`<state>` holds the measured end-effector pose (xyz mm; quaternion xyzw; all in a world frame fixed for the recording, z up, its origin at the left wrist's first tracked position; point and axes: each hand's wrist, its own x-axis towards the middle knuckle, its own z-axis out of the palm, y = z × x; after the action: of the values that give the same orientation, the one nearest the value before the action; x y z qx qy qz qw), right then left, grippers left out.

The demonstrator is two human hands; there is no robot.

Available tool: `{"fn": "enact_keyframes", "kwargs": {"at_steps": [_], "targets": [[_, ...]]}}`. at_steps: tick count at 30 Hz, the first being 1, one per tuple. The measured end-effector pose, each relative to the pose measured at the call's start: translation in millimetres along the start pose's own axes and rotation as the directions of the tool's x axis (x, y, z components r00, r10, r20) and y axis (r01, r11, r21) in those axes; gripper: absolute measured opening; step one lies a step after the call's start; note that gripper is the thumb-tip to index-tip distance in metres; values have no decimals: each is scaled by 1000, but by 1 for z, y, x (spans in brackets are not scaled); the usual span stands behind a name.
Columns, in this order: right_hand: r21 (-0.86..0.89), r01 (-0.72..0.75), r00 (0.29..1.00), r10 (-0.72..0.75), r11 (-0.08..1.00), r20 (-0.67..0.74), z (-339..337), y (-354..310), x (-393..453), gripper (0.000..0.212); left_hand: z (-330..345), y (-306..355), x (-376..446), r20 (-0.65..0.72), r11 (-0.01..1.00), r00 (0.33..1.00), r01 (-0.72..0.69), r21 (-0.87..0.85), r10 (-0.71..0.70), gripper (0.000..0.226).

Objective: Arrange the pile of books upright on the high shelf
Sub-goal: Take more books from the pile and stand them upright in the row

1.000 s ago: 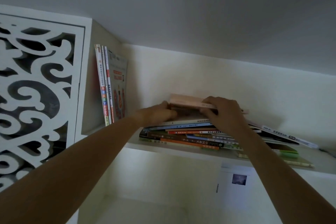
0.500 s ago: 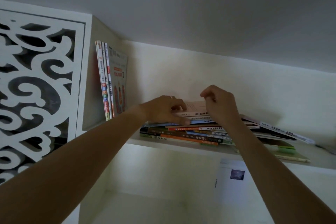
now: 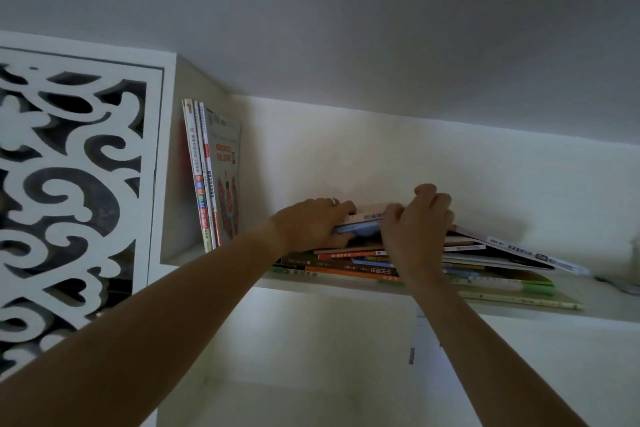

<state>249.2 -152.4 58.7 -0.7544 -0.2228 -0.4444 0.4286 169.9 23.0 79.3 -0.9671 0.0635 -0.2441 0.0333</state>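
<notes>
Both arms are reaching up from the bottom of the frame to the high shelf point(image 3: 332, 288) at centre.

Left hand point(image 3: 311, 225): fingers are curling round the left ends of the top books point(image 3: 363, 222) on the pile — a pale pink spine over a light blue one. A ring is showing on one finger.

Right hand point(image 3: 417, 222): fingers are bent over the same top books from the right, knuckles raised, thumb pressing at the front edge. It is gripping them, not spread wide.

The pile of books point(image 3: 415, 262) is lying flat at centre to right of the frame, spines facing out, orange, red and green among them; lower ones are sticking out to the right, past the shelf edge line.

Three upright books point(image 3: 211, 177) are standing at the shelf's left end, leaning slightly against the side wall, well apart from the pile.

A white carved fretwork panel point(image 3: 69, 191) is filling the left of the frame. Ceiling point(image 3: 346, 28) is spanning the top.
</notes>
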Motion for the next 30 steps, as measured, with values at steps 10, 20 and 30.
{"fn": "enact_keyframes", "kwargs": {"at_steps": [10,20,30], "targets": [[550,-304,924,99,778,370,19,-85,-24,85,13,-17,-45,-497,935,800,345,-79,-337,35],[446,165,339,-475,880,812,75,-136,-41,102,14,-60,-84,-770,770,481,637,-22,-420,51],[458,154,468,-473,875,746,88,-147,-59,54,6,-91,-102,-718,758,695,490,431,-41,50]]}}
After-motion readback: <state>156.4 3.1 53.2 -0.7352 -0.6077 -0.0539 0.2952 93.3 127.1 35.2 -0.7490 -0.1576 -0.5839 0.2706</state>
